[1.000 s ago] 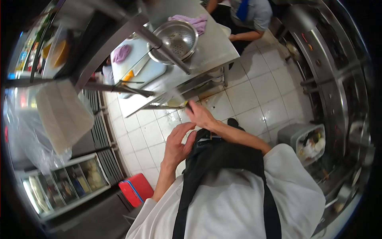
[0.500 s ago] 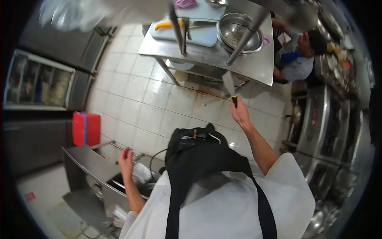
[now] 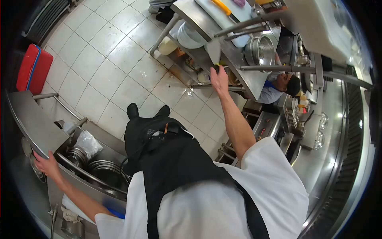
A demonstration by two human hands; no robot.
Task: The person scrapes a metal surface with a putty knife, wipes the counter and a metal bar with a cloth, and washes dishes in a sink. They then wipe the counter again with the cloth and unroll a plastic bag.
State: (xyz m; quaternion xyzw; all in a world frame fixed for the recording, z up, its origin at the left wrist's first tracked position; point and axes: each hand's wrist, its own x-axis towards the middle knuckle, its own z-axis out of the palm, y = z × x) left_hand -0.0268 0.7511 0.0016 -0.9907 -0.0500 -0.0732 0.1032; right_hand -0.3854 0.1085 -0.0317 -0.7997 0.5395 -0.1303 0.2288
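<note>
Two hands of the wearer, one broad-bladed tool, one red box, one orange handle, one black apron

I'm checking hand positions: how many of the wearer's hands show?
2: the right hand grips a scraper near the worktable; the left hand is at the steel counter's edge.

1. Your right hand could pass over the tiled floor beside the prep table.
2. Metal bars over the prep table hinder your reach down.
3. On the table, a colander stands in your way.
4. Under the table, white dishes obstruct you.
</note>
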